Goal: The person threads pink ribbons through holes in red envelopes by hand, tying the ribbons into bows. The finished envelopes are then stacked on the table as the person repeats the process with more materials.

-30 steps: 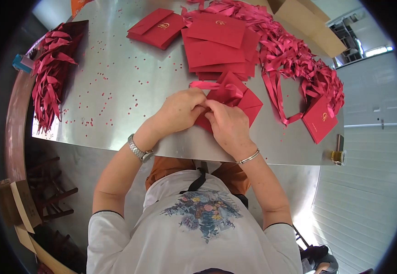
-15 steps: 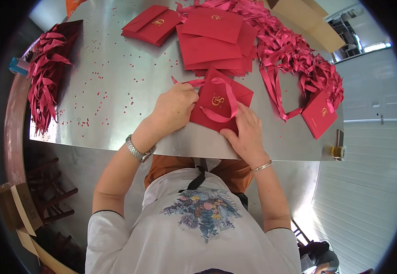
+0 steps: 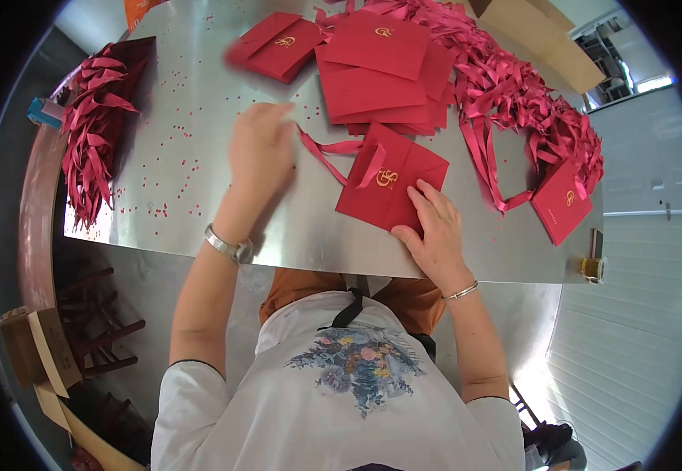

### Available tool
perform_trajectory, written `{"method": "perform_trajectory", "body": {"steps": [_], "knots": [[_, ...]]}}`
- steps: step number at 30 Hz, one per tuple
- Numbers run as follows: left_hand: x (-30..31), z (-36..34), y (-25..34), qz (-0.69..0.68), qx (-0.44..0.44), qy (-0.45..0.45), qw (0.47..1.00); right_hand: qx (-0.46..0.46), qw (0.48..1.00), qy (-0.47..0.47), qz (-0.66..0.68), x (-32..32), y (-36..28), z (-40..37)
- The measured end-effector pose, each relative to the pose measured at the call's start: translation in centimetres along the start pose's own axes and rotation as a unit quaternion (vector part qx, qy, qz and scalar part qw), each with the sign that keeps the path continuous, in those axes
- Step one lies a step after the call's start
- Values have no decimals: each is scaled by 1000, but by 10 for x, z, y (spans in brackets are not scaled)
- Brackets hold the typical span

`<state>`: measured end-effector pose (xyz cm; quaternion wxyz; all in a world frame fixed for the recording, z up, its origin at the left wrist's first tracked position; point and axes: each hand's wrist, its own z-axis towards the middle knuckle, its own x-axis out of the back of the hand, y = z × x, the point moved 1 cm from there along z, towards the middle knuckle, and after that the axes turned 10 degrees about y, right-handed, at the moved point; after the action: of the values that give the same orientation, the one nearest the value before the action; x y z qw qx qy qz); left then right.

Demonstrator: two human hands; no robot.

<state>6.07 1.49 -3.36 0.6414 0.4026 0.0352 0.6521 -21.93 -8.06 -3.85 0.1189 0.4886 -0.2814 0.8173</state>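
A red envelope-like bag [image 3: 372, 196] with a gold emblem lies tilted on the metal table, near its front edge. My right hand [image 3: 437, 231] rests on its lower right side, fingers apart and thumb on the bottom edge. A pink ribbon [image 3: 329, 147] runs from the bag to the left, with a short piece over its face. My left hand [image 3: 264, 149] is over the table left of the bag, off it, and its fingers are smeared by motion. Beyond the bag lies a pile of red envelopes [image 3: 376, 90].
Another red stack [image 3: 282, 47] lies at the back. Tangled pink ribbons [image 3: 506, 86] curve along the right, by a red bag [image 3: 562, 200]. Ribboned bags [image 3: 93, 133] stand at the left. A small glass [image 3: 592, 269] is at the right edge.
My left hand has let go of the bag and moved up and left. The ribbon loop over the bag's face has shifted, and now more ribbon lies on the left side.
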Motion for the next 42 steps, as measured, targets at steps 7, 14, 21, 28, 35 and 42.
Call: {"method": "perform_trajectory", "body": {"steps": [7,14,21,28,35,42], "knots": [[-33,-9,12,5,-76,-172,982,-8,1000,-8,-6,2,-3,1],[-31,-4,-2,142,-87,-101,981,1,1000,-11,-21,2,-4,-1],[-10,3,9,21,-31,-18,999,-23,1000,-10,-16,4,-9,-6],[-50,-18,80,-86,-154,-144,974,-7,1000,13,-17,0,-9,-9],[-91,23,118,32,-294,-346,890,50,998,17,-32,-4,-9,-15],[-116,17,115,0,-359,-328,874,88,996,10,1,1,-10,-14]]}}
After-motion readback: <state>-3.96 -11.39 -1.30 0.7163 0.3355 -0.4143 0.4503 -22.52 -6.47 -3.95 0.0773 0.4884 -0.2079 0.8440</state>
